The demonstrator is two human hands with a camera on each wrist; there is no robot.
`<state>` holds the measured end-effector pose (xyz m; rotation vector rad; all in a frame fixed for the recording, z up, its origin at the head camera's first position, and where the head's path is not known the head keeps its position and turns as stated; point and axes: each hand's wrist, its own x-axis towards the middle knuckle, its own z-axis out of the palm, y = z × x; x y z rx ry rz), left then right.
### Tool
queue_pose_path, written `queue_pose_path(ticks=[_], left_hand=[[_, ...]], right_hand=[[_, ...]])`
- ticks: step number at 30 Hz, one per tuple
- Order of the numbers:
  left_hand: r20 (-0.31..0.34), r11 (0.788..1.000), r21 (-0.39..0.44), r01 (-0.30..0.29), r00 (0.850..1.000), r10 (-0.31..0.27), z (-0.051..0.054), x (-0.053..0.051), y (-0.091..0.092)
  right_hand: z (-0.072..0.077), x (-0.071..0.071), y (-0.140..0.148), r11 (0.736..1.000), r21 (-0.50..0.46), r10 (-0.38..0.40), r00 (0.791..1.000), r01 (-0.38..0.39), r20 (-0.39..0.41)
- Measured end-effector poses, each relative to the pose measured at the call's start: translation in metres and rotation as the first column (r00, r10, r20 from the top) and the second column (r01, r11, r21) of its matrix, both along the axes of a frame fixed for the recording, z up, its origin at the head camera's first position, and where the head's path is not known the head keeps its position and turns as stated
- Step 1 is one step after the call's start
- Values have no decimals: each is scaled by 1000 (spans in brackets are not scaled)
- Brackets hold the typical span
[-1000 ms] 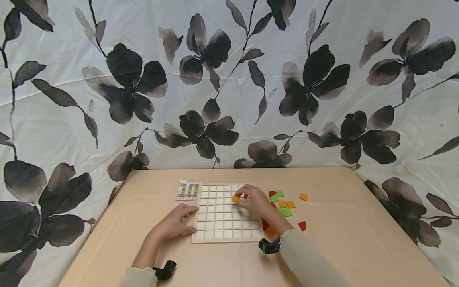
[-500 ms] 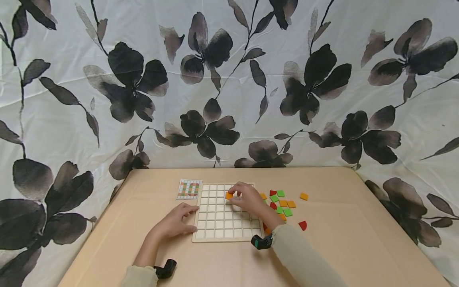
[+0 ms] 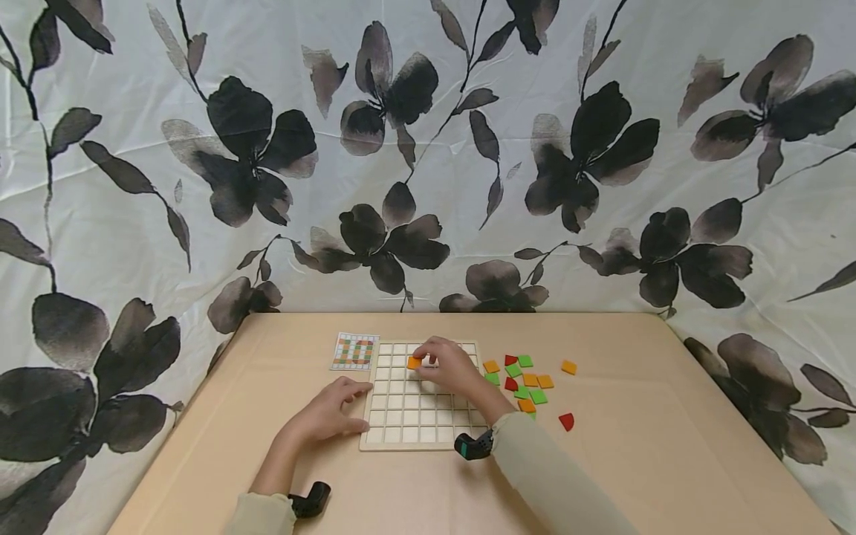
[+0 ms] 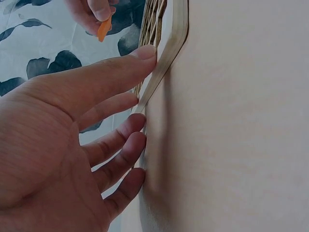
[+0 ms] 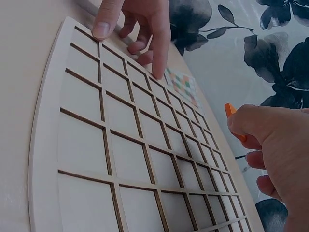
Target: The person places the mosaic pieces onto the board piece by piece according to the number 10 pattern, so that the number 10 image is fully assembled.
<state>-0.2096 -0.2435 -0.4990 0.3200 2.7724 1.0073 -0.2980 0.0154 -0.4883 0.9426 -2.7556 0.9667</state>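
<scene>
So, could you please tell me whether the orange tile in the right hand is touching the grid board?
Apart: the left wrist view shows floral cloth between the orange tile and the grid board.

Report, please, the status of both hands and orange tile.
Right hand pinches orange tile above grid board. Left hand touches board's edge. Nothing seen between tile and board.

The head view looks forward and down over a table [image 3: 642, 416]. Close wrist views share a gridded board [image 3: 418, 417], left edge-on, right across.
</scene>
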Motion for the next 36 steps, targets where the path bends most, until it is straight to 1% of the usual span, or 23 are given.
queue_pose_path(ticks=[8, 16, 23, 30, 36], left_hand=[[-21, 1000, -3, 21, 1000, -21, 1, 1, 1], [-19, 1000, -20, 9, 1000, -10, 1, 0, -1], [-13, 1000, -23, 14, 1000, -15, 3, 1, 0], [-6, 1000, -27, 8, 1000, -8, 6, 2, 1], [-2, 1000, -28, 3, 1000, -3, 7, 4, 2]], right_hand=[[-6, -5, -10, 1000, 16, -8, 1000, 8, 15], [-5, -7, -22, 1000, 28, -1, 1000, 0, 13], [-7, -9, -29, 1000, 10, 7, 1000, -8, 21], [-7, -13, -35, 1000, 29, -1, 1000, 0, 27], [-11, -15, -44, 999, 31, -16, 999, 15, 30]])
